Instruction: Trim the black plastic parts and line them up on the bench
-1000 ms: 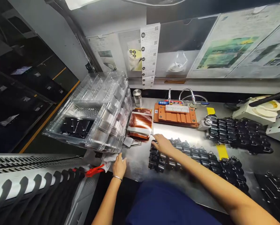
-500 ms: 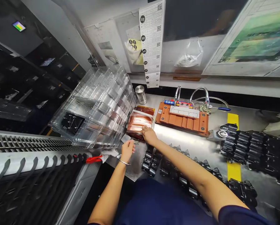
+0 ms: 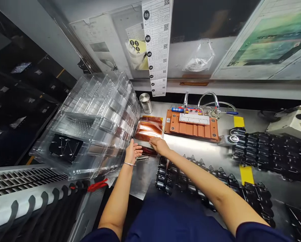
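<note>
My right hand (image 3: 160, 147) is at the lower right corner of a glossy amber film sheet (image 3: 149, 130), its fingertips closed together on the edge. More amber film (image 3: 150, 152) lies below, partly covered by this hand. To the left, my left hand (image 3: 133, 152) is held with fingers apart and nothing in it, beside the stack of clear plastic trays (image 3: 100, 114). A few thin metal pieces (image 3: 143, 158) lie on the bench just right of my left hand.
An orange-brown fixture (image 3: 175, 129) with hoses and a white perforated strip (image 3: 194, 119) stands right of the film. Behind is a metal canister (image 3: 146, 103). Rows of black moulded parts (image 3: 268, 146) fill the right side. Red-handled pliers or cutters (image 3: 97, 185) lie at lower left.
My left hand has opened its fingers and moved slightly up and left. My right hand has shifted from on top of the film to its lower edge. The camera view has turned a little.
</note>
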`<state>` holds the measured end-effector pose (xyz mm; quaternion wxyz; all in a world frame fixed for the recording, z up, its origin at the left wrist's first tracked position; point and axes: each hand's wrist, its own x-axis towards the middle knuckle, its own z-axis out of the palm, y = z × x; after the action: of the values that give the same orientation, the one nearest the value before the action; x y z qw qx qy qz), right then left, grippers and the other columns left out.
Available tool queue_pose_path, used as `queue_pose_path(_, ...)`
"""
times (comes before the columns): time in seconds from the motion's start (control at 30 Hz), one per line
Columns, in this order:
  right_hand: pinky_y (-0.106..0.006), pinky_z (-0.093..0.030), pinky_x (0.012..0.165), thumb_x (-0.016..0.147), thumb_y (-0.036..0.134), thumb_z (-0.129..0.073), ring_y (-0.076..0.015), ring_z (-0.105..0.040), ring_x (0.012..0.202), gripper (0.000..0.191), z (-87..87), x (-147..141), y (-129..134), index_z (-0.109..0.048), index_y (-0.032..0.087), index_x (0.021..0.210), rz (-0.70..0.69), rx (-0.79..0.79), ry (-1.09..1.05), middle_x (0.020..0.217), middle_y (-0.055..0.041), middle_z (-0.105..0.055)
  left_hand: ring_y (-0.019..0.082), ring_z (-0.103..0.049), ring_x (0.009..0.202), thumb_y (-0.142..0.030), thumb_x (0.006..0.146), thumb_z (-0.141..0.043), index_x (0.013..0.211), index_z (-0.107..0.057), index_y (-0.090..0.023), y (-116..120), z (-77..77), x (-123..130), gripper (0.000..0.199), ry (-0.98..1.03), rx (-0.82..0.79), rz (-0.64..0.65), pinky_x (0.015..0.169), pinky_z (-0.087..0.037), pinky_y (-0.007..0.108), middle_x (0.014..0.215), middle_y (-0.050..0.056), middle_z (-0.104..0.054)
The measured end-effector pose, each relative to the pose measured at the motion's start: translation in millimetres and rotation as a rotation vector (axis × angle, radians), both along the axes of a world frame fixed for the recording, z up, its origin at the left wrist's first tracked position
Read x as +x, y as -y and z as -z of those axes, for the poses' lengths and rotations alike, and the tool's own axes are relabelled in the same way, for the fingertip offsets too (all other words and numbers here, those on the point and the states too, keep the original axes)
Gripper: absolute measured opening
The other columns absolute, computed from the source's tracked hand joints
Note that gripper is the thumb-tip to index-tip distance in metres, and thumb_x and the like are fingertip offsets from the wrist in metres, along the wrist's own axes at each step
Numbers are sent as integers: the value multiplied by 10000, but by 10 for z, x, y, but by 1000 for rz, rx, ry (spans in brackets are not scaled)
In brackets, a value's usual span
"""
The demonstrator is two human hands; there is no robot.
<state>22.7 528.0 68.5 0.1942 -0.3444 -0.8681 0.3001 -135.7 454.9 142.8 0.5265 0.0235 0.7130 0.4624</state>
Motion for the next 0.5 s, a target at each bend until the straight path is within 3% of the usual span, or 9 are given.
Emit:
queue_pose_path(0.1,-357,-528,934,910,171,-526,-208,-671,1045,213,-23,5,47,-720,182,997,0,6,-57,1077,-112,-727,163,-678,560,-445,915,-480,884,-546,-133,-45,20,-79,320,42,21,30,485,-534,263,770,93,-705)
queue_pose_path(0.27,-382,-516,972,883,145,-532,-212,-655,1088,240,-196,127,124,-719,185,1027,-13,10,-141,1101,-108,-723,104,-666,602,-173,839,-606,821,-544,-137,-93,5,-96,73,15,126,71,622,-535,211,744,48,-696)
queue_pose_path(0.4,-402,-529,952,898,266,-547,-231,-665,1056,246,-483,296,247,-710,180,1061,72,2,-214,1099,-121,-720,128,-688,717,-160,806,-632,887,-570,-145,-15,-118,105,103,-36,239,151,725,-537,246,801,44,-714)
queue_pose_path(0.5,-387,-538,930,910,338,-535,-221,-658,1046,302,-732,436,403,-681,190,1129,171,0,-264,1124,-121,-704,182,-696,792,-184,760,-678,952,-614,-161,76,-255,365,204,-114,335,361,795,-537,312,842,61,-728)
